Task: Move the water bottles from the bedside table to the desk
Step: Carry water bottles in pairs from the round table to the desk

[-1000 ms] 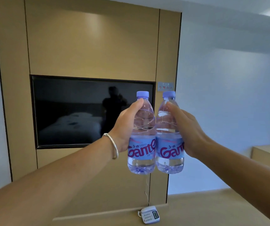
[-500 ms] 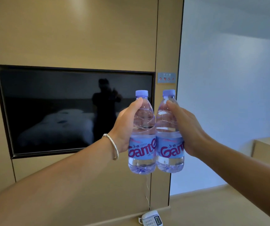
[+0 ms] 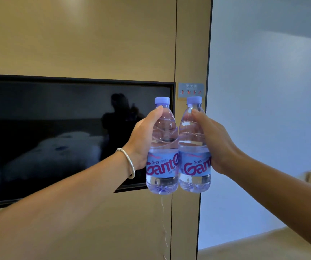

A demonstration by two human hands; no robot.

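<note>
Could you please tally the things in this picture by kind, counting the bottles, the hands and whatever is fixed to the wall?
Water bottles: 2, the left bottle and the right bottle
Hands: 2, the left hand and the right hand
Bracelets: 1, the bracelet
Televisions: 1, the television
Wall signs: 1, the sign
Total: 7

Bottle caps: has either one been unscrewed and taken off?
No, the left bottle and the right bottle each carry a purple cap, gripped upright by the left hand and right hand.
</note>
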